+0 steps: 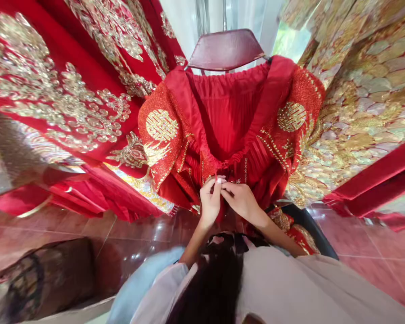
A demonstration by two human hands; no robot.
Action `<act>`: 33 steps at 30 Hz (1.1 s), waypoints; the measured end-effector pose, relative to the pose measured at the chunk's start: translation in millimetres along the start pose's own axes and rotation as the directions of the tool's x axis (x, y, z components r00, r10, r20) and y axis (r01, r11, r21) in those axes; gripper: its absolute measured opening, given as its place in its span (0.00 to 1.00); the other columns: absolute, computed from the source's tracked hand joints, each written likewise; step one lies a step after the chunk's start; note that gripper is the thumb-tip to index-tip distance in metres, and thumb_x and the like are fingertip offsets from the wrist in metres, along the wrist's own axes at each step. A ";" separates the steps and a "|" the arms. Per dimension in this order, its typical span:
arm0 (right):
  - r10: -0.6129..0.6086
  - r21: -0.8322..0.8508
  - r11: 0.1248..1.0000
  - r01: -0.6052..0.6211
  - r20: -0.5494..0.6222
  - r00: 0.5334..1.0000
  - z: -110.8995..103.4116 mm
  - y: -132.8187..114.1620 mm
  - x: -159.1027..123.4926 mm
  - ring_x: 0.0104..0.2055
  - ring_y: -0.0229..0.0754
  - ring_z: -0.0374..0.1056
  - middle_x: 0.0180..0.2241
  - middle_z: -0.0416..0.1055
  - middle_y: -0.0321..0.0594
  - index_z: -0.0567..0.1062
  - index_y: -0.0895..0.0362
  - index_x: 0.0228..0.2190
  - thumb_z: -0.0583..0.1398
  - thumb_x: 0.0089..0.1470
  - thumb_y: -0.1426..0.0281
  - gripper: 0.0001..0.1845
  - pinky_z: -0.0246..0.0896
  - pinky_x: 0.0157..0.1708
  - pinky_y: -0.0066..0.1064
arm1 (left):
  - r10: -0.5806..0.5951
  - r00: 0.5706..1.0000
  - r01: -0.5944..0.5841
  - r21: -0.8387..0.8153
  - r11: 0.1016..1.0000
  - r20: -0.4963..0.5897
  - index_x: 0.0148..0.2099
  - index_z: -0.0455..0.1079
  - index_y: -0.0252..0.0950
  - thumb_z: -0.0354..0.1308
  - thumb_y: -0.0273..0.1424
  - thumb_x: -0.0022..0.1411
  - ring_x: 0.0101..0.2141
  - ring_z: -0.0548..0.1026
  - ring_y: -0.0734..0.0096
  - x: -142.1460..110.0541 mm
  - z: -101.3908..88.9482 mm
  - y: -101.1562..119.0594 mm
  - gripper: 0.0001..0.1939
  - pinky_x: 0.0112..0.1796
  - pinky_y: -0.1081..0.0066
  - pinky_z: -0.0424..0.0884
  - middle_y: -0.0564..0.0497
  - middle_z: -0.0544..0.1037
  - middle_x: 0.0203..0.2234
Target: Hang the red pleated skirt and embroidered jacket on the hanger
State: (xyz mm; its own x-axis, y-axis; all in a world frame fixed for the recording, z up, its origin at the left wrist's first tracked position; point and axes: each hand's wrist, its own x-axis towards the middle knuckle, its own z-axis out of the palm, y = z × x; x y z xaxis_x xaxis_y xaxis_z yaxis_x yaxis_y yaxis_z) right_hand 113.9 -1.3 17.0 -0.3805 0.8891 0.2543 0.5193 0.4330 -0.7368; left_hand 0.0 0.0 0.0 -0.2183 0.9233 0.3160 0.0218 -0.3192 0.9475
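Note:
A red dress (229, 108) with a gathered neckline and gold-embroidered shoulder pieces hangs from a dark hanger (227, 49) in front of me. At the lower front of its neckline, my left hand (210, 198) is closed, thumb against fingers, pinching a small bit of red fabric or cord. My right hand (240, 200) meets it there, its fingertips pressed together at the same spot beside the left thumb. The fingertips hide most of what they pinch, so I cannot make out its exact shape.
Red garments with silver beading (84, 108) hang on the left. A gold, scale-patterned garment (367, 103) hangs on the right. Below on the tiled floor (357, 234) stands a dark bin (324, 240) holding red and gold fabric. A brown bag-like object (64, 270) is at lower left.

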 end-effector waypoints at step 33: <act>0.275 0.577 0.807 -0.125 -0.181 0.944 4.3 -2.0 1.0 0.29 0.37 0.70 0.27 0.73 0.39 0.74 0.60 0.28 0.59 0.50 0.63 0.12 0.64 0.31 0.25 | 0.114 0.985 -0.107 0.063 0.992 -0.126 0.36 0.76 0.35 0.55 0.38 0.64 0.33 0.75 0.71 -15.6 -13.1 -1.0 0.13 0.37 0.70 0.72 0.46 0.78 0.37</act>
State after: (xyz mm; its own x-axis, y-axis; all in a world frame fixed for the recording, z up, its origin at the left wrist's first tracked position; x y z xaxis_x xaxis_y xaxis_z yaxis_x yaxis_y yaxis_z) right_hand 109.3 -2.0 16.0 -0.0774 0.9855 0.1509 0.0255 0.1532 -0.9879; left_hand -9.4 -16.9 -6.5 -0.3353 0.8466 0.4134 0.1060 -0.4021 0.9095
